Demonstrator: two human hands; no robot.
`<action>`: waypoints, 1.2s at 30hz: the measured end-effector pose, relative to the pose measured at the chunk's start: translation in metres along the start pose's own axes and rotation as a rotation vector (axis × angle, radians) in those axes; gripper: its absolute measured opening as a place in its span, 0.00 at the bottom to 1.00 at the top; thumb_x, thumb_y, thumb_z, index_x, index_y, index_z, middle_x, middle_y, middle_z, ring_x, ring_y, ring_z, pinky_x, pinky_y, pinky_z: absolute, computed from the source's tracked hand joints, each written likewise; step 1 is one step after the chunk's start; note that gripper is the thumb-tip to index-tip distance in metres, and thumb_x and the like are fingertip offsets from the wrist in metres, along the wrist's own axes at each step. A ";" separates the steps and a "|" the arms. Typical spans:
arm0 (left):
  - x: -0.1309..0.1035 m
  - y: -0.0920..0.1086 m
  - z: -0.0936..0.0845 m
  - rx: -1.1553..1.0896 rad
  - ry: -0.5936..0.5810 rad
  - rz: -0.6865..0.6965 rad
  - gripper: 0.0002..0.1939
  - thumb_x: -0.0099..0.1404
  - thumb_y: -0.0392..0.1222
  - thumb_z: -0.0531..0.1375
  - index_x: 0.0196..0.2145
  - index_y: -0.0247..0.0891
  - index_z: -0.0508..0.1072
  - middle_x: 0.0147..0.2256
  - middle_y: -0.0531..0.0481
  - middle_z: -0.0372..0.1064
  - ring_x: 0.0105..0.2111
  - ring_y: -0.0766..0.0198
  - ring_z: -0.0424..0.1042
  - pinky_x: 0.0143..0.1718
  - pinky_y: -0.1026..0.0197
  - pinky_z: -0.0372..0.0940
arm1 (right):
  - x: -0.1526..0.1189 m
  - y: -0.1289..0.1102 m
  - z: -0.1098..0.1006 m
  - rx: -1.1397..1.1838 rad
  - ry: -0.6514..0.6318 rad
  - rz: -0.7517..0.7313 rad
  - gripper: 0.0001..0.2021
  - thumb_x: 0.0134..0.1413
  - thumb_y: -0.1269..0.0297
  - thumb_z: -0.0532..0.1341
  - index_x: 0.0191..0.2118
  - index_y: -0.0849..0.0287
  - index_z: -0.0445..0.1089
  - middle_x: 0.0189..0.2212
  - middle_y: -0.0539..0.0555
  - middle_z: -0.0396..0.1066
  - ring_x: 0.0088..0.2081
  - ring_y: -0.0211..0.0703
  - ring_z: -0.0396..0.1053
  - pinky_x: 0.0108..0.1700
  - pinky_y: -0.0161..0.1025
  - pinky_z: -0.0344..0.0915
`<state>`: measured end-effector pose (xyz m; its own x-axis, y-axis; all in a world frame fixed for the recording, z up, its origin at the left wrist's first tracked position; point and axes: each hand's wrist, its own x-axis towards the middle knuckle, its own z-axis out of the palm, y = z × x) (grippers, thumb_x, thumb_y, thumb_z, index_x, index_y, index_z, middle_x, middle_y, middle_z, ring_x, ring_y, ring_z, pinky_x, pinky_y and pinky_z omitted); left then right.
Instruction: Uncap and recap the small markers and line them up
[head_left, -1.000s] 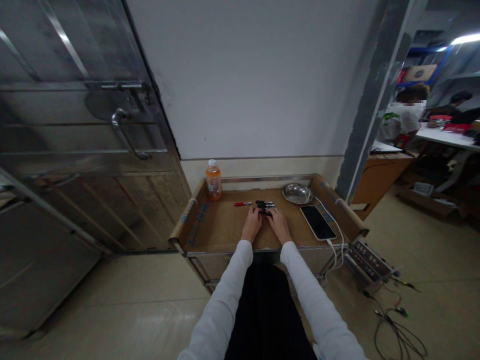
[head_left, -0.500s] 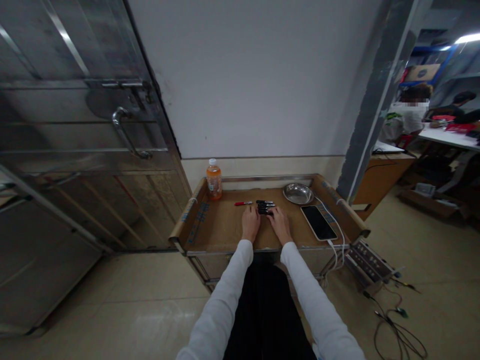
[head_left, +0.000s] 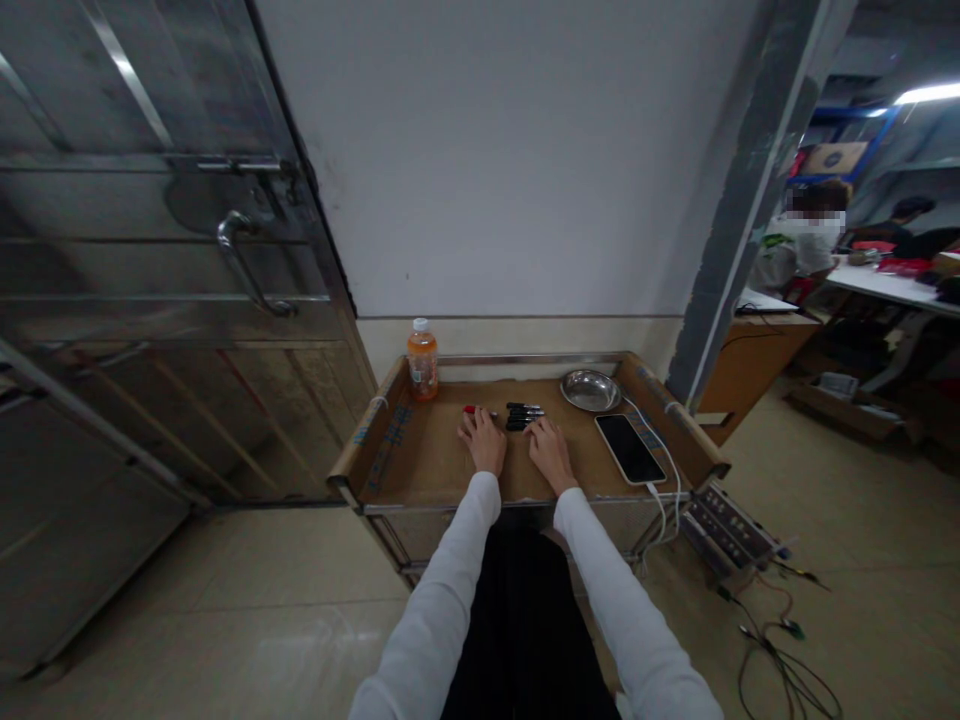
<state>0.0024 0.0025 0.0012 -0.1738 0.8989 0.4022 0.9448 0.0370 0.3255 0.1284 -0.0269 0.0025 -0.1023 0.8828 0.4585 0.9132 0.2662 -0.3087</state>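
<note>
A red marker (head_left: 469,409) lies on the cardboard-lined cart top (head_left: 435,465), partly covered by the fingertips of my left hand (head_left: 482,441). That hand has its fingers apart and reaches over the marker; no grip on it shows. Just to the right, several black markers (head_left: 519,424) lie side by side in a small stack. The fingers of my right hand (head_left: 551,450) stretch out at the right ends of these black markers, palm down, holding nothing that I can see.
An orange drink bottle (head_left: 422,365) stands at the back left corner. On the right are a shallow metal bowl (head_left: 590,390) and a phone (head_left: 630,449) with a white cable (head_left: 670,445). Cardboard sides rim the cart. People sit at a table (head_left: 885,282) in the far right background.
My left hand has left the black markers and moved left to the red marker, its fingers spreading. My right hand has drawn back slightly from the black markers.
</note>
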 end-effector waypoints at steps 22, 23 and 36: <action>-0.009 -0.009 -0.002 -0.589 -0.070 0.575 0.07 0.66 0.40 0.54 0.41 0.40 0.67 0.40 0.48 0.63 0.39 0.64 0.69 0.43 0.60 0.66 | -0.003 0.007 0.012 -0.008 -0.006 0.013 0.14 0.53 0.76 0.51 0.45 0.62 0.66 0.46 0.61 0.65 0.46 0.48 0.65 0.49 0.43 0.62; -0.008 -0.009 -0.001 -0.628 -0.044 0.568 0.07 0.65 0.40 0.55 0.42 0.39 0.67 0.39 0.49 0.63 0.39 0.64 0.69 0.44 0.60 0.67 | -0.002 0.008 0.014 -0.008 -0.007 0.006 0.13 0.54 0.76 0.50 0.44 0.62 0.66 0.45 0.61 0.66 0.46 0.48 0.65 0.49 0.43 0.62; -0.007 -0.011 -0.001 -0.853 0.072 0.392 0.15 0.64 0.40 0.57 0.49 0.39 0.61 0.42 0.47 0.67 0.39 0.66 0.70 0.45 0.60 0.68 | 0.000 0.015 0.021 0.235 0.053 -0.038 0.13 0.59 0.73 0.49 0.45 0.61 0.67 0.45 0.60 0.69 0.48 0.44 0.66 0.52 0.42 0.61</action>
<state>-0.0068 -0.0050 -0.0044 0.0697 0.7494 0.6585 0.4220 -0.6203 0.6612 0.1335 -0.0152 -0.0198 -0.1083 0.8506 0.5146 0.7913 0.3871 -0.4733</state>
